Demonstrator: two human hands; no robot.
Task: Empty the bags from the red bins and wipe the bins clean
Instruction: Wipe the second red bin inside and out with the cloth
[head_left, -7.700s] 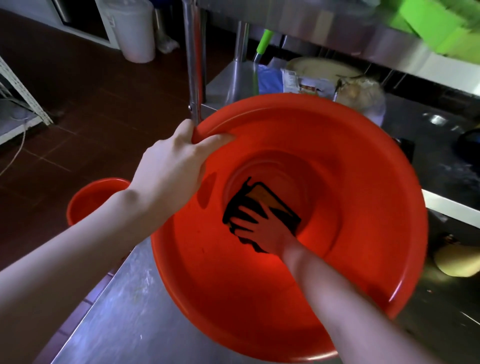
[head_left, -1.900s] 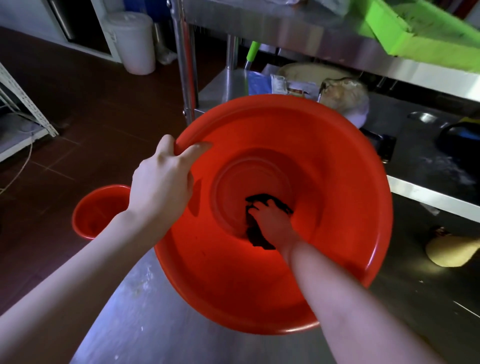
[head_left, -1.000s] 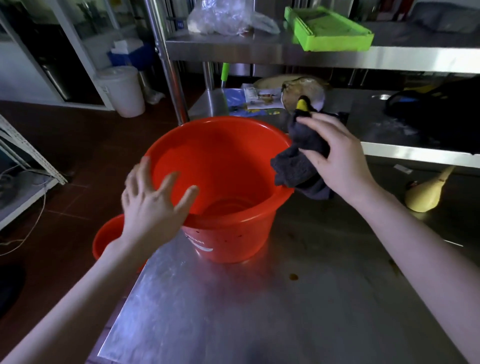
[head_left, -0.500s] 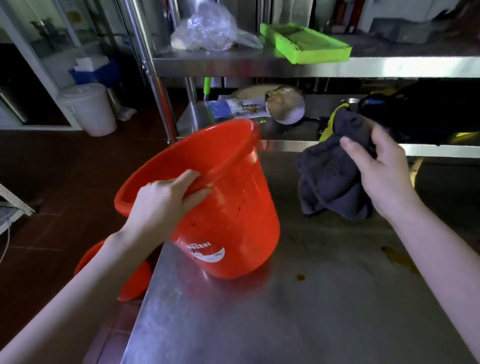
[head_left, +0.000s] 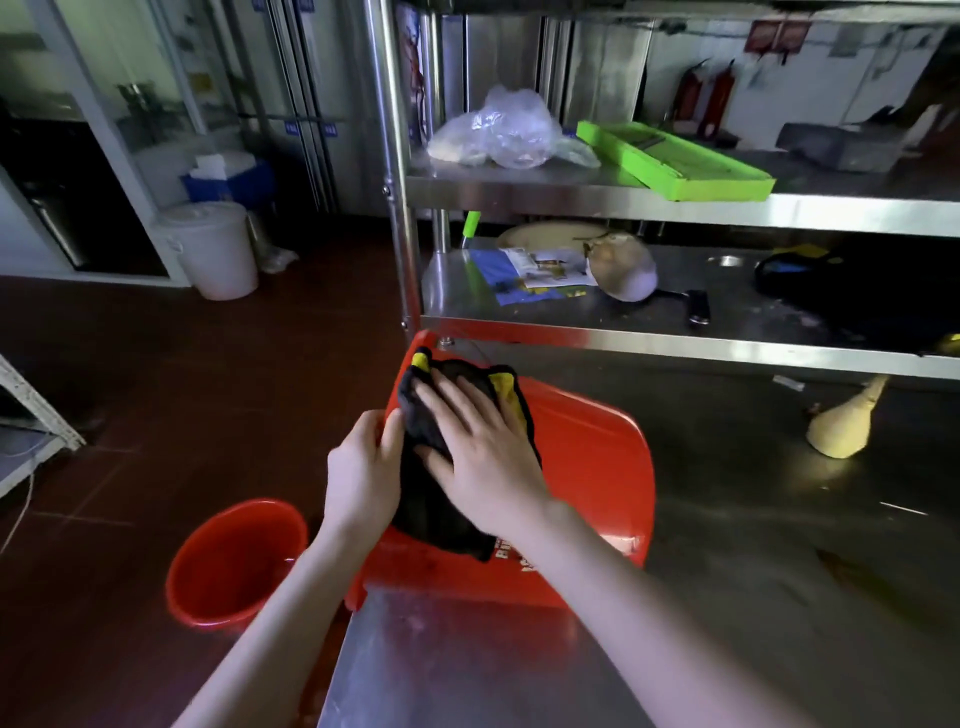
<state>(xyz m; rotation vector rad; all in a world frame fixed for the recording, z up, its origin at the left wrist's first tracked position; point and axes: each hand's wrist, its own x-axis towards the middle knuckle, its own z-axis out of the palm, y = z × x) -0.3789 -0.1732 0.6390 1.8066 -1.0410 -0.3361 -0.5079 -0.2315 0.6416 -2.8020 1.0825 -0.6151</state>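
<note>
A red bin (head_left: 587, 467) lies tipped on its side at the left edge of the steel table (head_left: 727, 597), its mouth turned to the left. A dark cloth (head_left: 441, 410) with yellow trim is spread over its outer wall. My right hand (head_left: 483, 457) presses flat on the cloth, fingers straight. My left hand (head_left: 363, 473) grips the bin's rim beside the cloth. A second red bin (head_left: 234, 561) stands upright on the floor below the table's left edge.
A steel rack behind the table carries a clear plastic bag (head_left: 498, 130) and a green tray (head_left: 675, 161) on its upper shelf, papers and a bowl (head_left: 623, 265) lower down. A white lidded bucket (head_left: 213, 249) stands on the red tile floor. A beige cone-shaped object (head_left: 841, 426) lies at the right.
The cloth came out of the bin's inside. My left hand tipped the bin over onto its side, and my right hand brought the cloth down flat onto the outer wall.
</note>
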